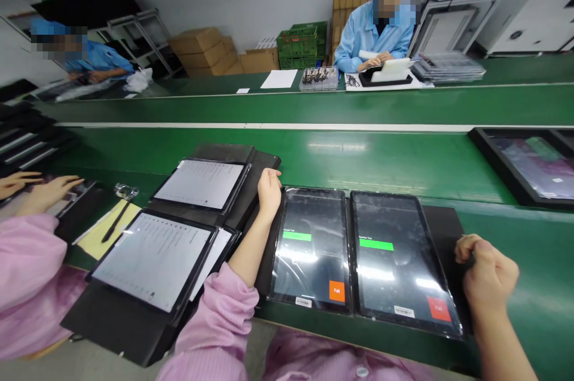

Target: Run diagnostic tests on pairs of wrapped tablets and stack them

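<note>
Two tablets in clear film lie side by side before me: the left tablet (309, 264) and the right tablet (394, 273). Each dark screen shows "Speaker Test" text, a green bar and a red or orange "Fail" box. My left hand (269, 192) is closed in a loose fist beside the left tablet's upper left corner. Curled into a fist, my right hand (488, 270) rests by the right tablet's right side, over a black tray (443, 222) under the tablets. Nothing shows in either hand.
On the left, an upper tablet (201, 183) and a lower tablet (155, 258) with light screens lie on black trays. A neighbour's hands (49, 192) are near yellow paper (105, 228) with a black pen. A black tray (506, 171) stands right. Two people sit across the green conveyor (359, 159).
</note>
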`<state>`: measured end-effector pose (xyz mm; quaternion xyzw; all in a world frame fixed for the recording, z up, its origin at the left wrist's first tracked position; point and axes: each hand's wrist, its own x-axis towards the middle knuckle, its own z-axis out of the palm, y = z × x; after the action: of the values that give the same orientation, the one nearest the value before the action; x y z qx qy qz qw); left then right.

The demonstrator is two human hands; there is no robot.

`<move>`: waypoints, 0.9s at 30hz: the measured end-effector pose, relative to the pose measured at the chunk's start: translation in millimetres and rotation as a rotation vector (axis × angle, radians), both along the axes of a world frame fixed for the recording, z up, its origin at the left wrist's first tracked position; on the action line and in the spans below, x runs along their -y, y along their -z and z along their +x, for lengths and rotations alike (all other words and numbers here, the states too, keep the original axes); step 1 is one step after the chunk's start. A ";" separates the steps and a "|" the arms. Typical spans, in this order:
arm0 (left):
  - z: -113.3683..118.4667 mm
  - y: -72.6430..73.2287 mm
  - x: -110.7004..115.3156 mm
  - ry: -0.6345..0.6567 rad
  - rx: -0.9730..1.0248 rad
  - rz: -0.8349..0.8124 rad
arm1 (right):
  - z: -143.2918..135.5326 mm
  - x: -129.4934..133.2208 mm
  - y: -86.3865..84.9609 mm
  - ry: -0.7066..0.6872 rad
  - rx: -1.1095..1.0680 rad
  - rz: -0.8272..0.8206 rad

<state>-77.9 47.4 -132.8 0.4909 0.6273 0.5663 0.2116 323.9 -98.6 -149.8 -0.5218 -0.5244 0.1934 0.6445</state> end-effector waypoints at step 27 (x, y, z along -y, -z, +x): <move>-11.7 -26.8 118.0 0.005 0.943 0.027 | -2.7 -4.4 -2.2 0.118 0.123 -0.124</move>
<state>-89.6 -70.6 -106.0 0.1844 0.4541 0.7350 0.4686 321.2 -94.2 -147.6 -0.6015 -0.5185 0.1547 0.5877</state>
